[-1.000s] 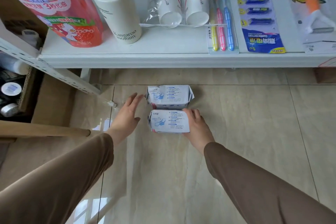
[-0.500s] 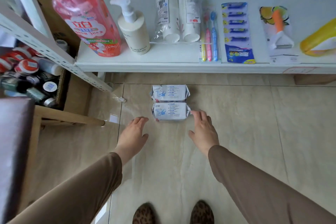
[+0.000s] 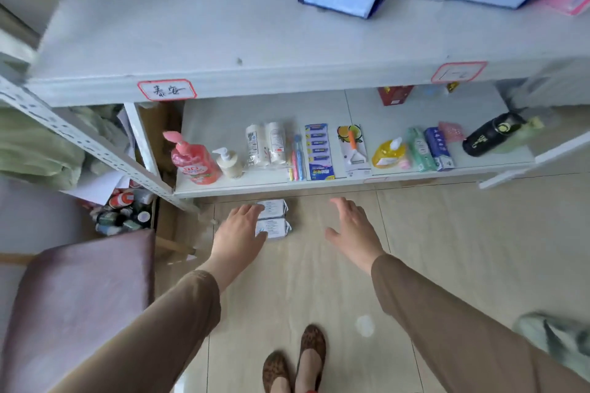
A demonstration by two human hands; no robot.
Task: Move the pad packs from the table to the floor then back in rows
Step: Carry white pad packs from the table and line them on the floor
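Lying on the floor, two pad packs.

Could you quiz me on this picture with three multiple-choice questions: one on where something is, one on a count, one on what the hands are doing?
1. Where do the pad packs lie?
A. On the floor in front of the lower shelf
B. On the top shelf
C. On the purple cushion

2. How many pad packs show on the floor?
A. One
B. Two
C. Four

3. What is the right hand doing?
A. Gripping a pack
B. Holding the pink bottle
C. Spread open, holding nothing

Answers:
1. A: both packs sit on the floor tiles just before the lower shelf.
2. B: two white packs lie one behind the other.
3. C: its fingers are spread apart from the packs; the left hand is also open, in front of the packs' left ends.
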